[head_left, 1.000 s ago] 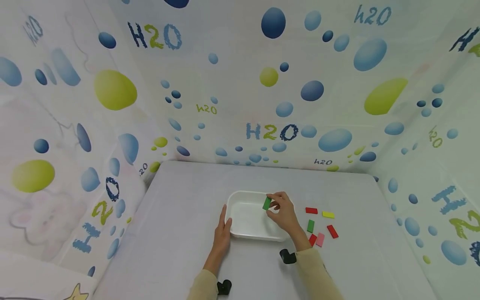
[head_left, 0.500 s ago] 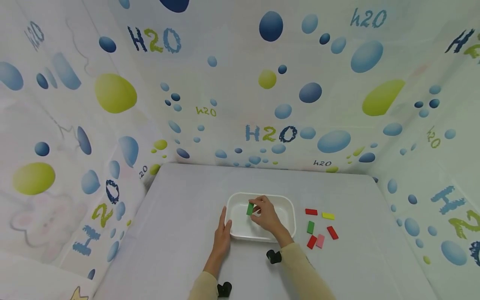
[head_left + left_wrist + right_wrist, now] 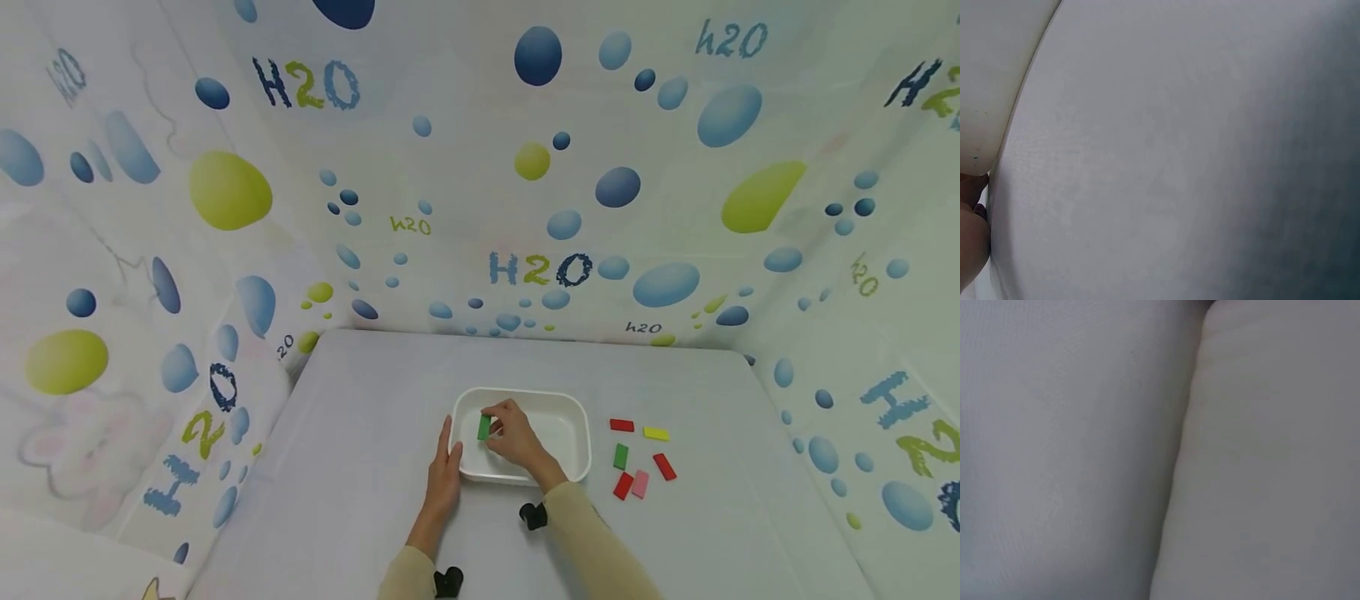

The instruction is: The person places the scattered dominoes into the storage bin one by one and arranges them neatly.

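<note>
A white rectangular tray point(image 3: 562, 432) stands on the table. Over its left part, my right hand point(image 3: 516, 437) pinches a small flat green block point(image 3: 483, 427) between thumb and fingers, the block's long side turned roughly upright. My left hand point(image 3: 444, 472) rests against the tray's left side with its fingers straight. In the left wrist view only a bit of the left hand point(image 3: 974, 244) shows at the edge, below the tray's pale wall point(image 3: 997, 69). The right wrist view does not show the green block.
Right of the tray lie a red block point(image 3: 622, 425), a yellow block point(image 3: 656, 433), another green block point(image 3: 621, 456), a pink block point(image 3: 640, 483) and two more red ones. The table's cloth point(image 3: 360, 417) is white, and a printed curtain point(image 3: 465, 167) hangs behind.
My right hand has carried the green block leftward across the tray, from its right part to its left, and slightly lower in view. My left hand has stayed at the tray's side.
</note>
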Motion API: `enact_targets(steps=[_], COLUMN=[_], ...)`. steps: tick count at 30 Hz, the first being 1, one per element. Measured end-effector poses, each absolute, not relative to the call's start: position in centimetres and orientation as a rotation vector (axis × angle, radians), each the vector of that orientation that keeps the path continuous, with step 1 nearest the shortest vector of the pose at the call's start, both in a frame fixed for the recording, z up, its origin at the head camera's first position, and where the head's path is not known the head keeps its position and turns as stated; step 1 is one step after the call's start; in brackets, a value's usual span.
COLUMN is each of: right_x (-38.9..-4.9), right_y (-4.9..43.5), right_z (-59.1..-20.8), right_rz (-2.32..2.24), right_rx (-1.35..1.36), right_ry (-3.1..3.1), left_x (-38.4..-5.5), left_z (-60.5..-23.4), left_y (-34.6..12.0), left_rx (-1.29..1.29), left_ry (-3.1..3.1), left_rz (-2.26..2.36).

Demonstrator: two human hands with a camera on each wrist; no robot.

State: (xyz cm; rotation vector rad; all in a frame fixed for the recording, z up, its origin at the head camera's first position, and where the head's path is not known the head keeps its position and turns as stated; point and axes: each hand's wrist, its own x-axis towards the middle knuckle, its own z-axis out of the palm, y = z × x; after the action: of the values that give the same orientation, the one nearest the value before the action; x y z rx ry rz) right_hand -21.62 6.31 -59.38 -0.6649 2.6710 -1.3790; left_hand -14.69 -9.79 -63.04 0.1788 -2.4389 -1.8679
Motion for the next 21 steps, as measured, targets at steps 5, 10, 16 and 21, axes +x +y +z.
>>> enact_targets(steps=[5, 10, 16, 21], right_x=[-21.7, -21.7, -21.7, -21.9], right_y=[5.6, 4.9, 4.2, 3.7], right_z=[-60.0, -60.2, -60.1, -60.2], right_rz=[-1.336, -1.303, -1.265, -1.2], right_rx=[-0.633, -0.662, -0.712, -0.714], right_ry=[2.652, 2.651, 2.655, 2.687], left_x=[-14.7, -14.5, -14.4, -14.3], left_z=[-63.0, -62.9, -62.7, -62.5], left_y=[-9.9, -9.9, -9.8, -9.8], left_rx=[0.18, 0.19, 0.193, 0.193], left_ry=[-2.435, -2.437, -2.435, -2.431], left_rz=[-1.877, -1.854, -1.859, -1.892])
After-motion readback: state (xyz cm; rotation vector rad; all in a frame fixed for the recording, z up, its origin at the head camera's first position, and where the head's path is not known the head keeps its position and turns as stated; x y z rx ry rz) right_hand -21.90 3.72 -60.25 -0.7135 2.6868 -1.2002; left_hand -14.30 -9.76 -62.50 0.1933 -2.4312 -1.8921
